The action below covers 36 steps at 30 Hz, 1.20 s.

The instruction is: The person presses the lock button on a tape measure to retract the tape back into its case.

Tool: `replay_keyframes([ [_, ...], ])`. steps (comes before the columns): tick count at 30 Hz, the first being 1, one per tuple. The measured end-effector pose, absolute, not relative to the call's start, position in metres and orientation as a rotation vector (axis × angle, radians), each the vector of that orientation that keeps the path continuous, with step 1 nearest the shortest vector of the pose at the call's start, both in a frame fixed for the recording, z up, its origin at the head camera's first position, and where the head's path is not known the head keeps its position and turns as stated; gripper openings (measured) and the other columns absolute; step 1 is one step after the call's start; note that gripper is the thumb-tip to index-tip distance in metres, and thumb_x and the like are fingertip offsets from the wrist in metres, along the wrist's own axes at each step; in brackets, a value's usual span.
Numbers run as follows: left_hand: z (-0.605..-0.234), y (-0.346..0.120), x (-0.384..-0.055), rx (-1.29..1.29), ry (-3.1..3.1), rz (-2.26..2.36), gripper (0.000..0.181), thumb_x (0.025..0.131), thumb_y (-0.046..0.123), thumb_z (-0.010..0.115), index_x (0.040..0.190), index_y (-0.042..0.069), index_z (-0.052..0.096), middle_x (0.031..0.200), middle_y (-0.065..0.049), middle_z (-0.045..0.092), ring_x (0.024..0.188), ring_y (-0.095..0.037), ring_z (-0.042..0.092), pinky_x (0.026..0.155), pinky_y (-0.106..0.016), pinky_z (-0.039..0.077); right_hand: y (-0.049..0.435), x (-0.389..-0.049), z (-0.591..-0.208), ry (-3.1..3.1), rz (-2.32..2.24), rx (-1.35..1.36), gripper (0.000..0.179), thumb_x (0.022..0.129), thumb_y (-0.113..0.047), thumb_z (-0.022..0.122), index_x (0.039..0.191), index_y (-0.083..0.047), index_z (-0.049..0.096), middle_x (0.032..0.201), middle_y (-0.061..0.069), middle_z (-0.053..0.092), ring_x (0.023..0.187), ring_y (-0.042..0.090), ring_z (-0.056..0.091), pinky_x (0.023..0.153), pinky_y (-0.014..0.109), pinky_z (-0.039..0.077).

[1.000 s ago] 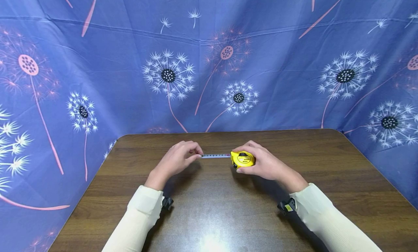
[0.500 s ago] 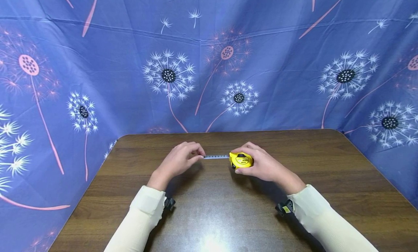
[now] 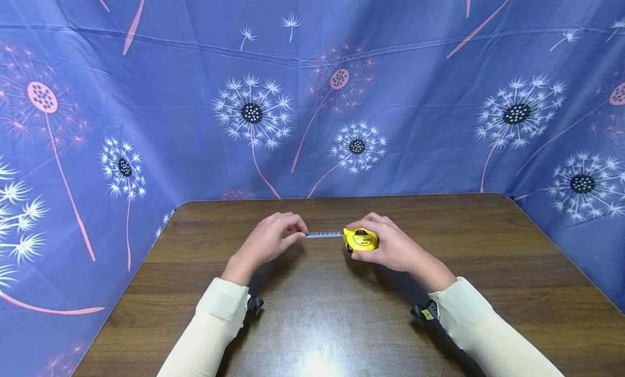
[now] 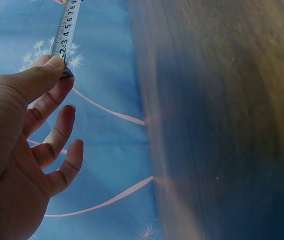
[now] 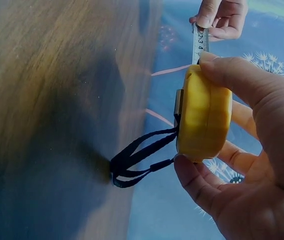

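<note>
A yellow tape measure [image 3: 360,240] is held above the table by my right hand [image 3: 390,245], thumb and fingers around its case. Its white blade [image 3: 324,235] runs out leftward, a short numbered length showing. My left hand [image 3: 266,240] pinches the blade's end between thumb and index finger. In the left wrist view the blade [image 4: 68,30] leaves the pinch near the 2 mark, and the other fingers curve loosely below. The right wrist view shows the case [image 5: 204,117] edge-on, with a black wrist strap [image 5: 137,155] dangling from it.
A brown wood-grain table [image 3: 303,290] lies beneath both hands, bright glare at its front. Blue cloth [image 3: 312,111] printed with dandelions hangs behind and at the sides. Both forearms wear cream sleeves, with a small black device at each wrist.
Over the last second the hands have come slightly closer together, and the visible stretch of blade has shortened a little. In the last half second almost nothing has moved.
</note>
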State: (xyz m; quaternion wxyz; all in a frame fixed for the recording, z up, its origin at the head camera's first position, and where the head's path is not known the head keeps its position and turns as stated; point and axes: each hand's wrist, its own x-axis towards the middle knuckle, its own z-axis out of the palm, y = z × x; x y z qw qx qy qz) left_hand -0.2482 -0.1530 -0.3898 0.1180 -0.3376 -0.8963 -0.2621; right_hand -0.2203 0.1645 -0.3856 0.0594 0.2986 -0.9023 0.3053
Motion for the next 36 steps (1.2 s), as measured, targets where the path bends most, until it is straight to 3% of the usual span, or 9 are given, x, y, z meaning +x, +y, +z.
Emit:
replay_keyframes([
  [22,-0.391,-0.141,-0.249,-1.018,-2.573,-0.791,0.009,0.095,0.018,0.077,0.098,0.025,0.073,0.094,0.017,0.068,0.090,-0.013,0.065,0.082,-0.033,0.049,0.163,-0.219,-0.385,-2.702,0.977,0.896,0.056,0.080,-0.026,0.092,0.131,-0.023,0.070,0.121,-0.001,0.061,0.109,0.027,0.052,0.084,0.043,0.044],
  [36,-0.391,-0.132,-0.250,-1.040,-2.554,-0.793,0.009,0.095,0.019,0.077,0.098,0.026,0.073,0.094,0.018,0.068,0.088,-0.008,0.063,0.080,-0.032,0.049,0.163,-0.219,-0.386,-2.710,0.998,0.886,0.056,0.080,-0.028,0.092,0.132,-0.024,0.070,0.121,-0.002,0.060,0.109,0.027,0.051,0.084,0.043,0.045],
])
